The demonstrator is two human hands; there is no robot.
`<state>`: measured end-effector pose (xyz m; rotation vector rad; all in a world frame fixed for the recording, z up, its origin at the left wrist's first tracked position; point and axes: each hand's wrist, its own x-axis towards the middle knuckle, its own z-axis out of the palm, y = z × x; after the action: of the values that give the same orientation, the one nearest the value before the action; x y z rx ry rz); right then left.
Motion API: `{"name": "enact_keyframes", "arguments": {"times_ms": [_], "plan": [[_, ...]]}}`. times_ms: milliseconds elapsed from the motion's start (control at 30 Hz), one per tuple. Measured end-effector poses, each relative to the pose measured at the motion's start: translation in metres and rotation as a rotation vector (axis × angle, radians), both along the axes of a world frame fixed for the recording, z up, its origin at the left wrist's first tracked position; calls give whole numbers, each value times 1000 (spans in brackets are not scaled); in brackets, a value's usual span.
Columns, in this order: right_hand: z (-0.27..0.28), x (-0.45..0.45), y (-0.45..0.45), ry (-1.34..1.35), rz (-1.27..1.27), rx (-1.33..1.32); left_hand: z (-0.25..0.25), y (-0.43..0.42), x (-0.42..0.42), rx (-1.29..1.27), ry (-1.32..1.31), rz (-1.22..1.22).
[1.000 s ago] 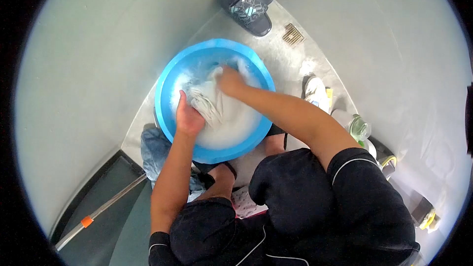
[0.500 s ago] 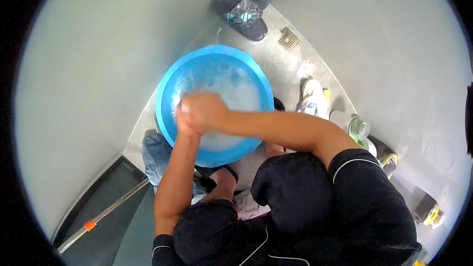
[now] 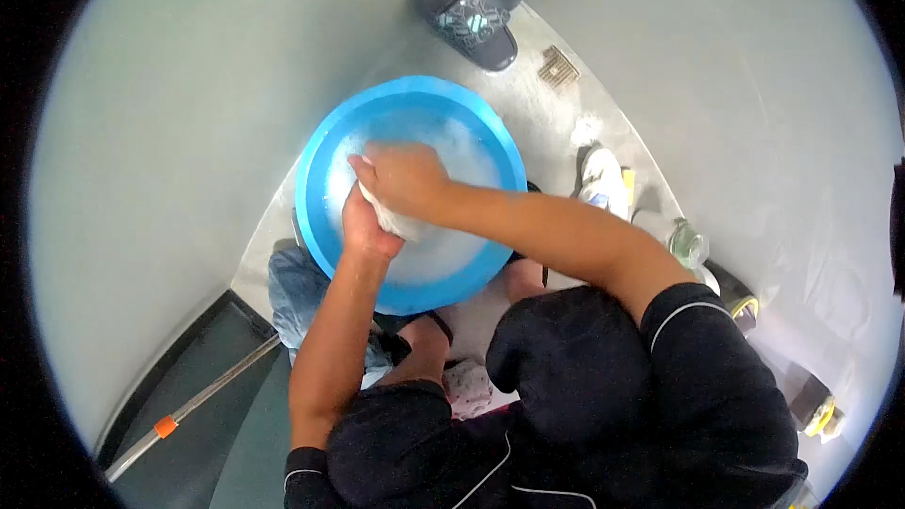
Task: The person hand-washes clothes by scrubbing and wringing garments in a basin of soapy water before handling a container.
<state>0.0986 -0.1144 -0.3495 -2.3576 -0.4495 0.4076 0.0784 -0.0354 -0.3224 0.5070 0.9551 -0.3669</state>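
A blue basin [image 3: 314,146] of cloudy, sudsy water [image 3: 462,155] stands on the floor between my feet. Above the water, my left hand [image 3: 366,229] is closed on a white wet cloth [image 3: 401,223], palm turned up. My right hand [image 3: 407,177] grips the same cloth from above, pressed close to the left and slightly blurred. Most of the cloth is hidden by the fingers, so its exact kind cannot be made out.
Dark slippers [image 3: 464,17] lie beyond the basin, near a floor drain [image 3: 558,67]. On the right are a white shoe [image 3: 603,179] and a clear bottle [image 3: 688,243]. Blue denim [image 3: 297,297] lies left of the basin, by a metal pole [image 3: 222,385]. Grey walls curve around.
My right hand has shifted up and slightly right, away from the left wrist. The white cloth now shows between both hands. The camera view has moved a little.
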Motion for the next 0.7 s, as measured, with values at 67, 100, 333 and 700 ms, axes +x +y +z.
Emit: {"name": "enact_keyframes", "arguments": {"times_ms": [67, 100, 333, 700], "plan": [[8, -3, -4, -156, -33, 170, -47, 25, -11, 1, -36, -2], [8, 1, -5, -166, -28, 167, -99, 56, -25, -285, -282, -31], [-15, 47, -41, 384, -146, 168, -26, 27, -12, -103, -124, -109], [-8, 1, -32, 139, -41, 394, -74, 76, -7, -143, -129, -112]]}}
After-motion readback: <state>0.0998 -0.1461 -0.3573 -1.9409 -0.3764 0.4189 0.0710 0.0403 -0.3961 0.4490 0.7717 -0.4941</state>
